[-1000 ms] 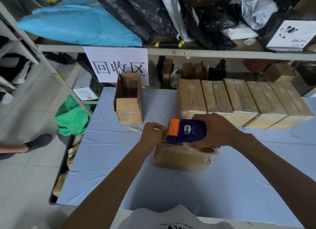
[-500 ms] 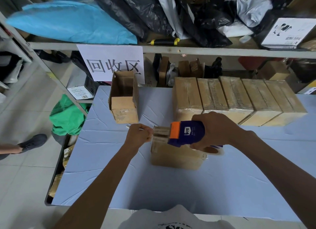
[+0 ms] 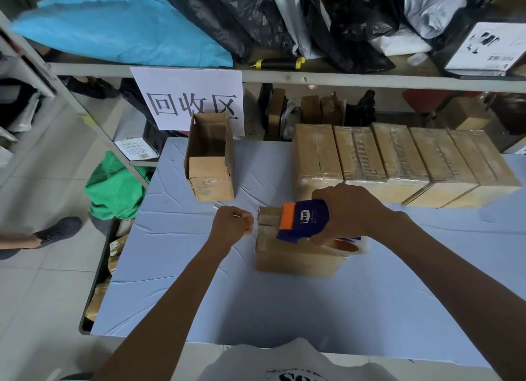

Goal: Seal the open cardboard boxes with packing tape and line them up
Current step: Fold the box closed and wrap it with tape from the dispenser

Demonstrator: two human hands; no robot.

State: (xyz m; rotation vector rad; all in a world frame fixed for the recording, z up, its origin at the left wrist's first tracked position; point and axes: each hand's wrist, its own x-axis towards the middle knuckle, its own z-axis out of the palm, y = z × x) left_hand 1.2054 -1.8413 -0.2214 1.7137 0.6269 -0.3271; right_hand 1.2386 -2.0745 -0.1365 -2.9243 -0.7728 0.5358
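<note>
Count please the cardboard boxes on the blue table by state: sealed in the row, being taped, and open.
Sealed boxes in the back row: 5
Box being taped, under the tape dispenser that the right hand grips: 1
Open box: 1
Total: 7

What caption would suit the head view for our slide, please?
Right hand runs a tape dispenser over a box; left hand pinches the tape end.
</note>
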